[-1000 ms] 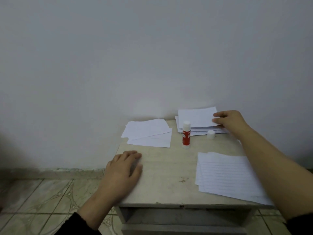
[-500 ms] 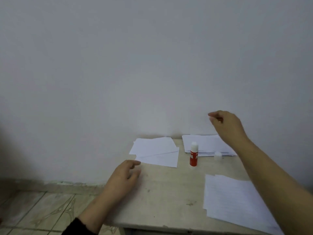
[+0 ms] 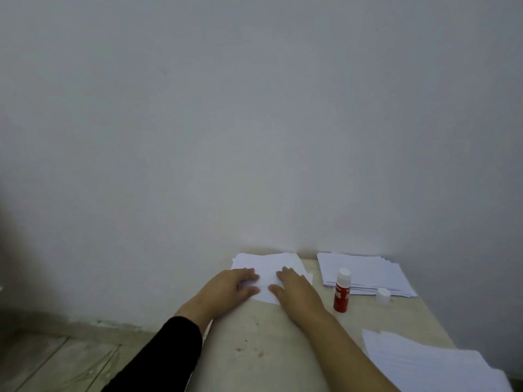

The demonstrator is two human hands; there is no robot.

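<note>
A small pile of white folded papers (image 3: 268, 265) lies at the far left of the wooden table (image 3: 254, 349). My left hand (image 3: 229, 288) rests flat on the pile's left part, fingers straight. My right hand (image 3: 297, 292) lies flat on its right part, thumb pointing left. A red glue stick (image 3: 342, 291) with a white top stands upright just right of my right hand. Its loose white cap (image 3: 383, 295) sits on the table beside it.
A stack of white envelopes or sheets (image 3: 365, 274) lies at the back right against the wall. A pile of lined paper (image 3: 430, 363) covers the near right corner. Tiled floor (image 3: 56, 360) shows left of the table.
My right hand has left the back right stack and come down onto the left pile. My left hand has slid forward onto the same pile. The camera has tilted upward.
</note>
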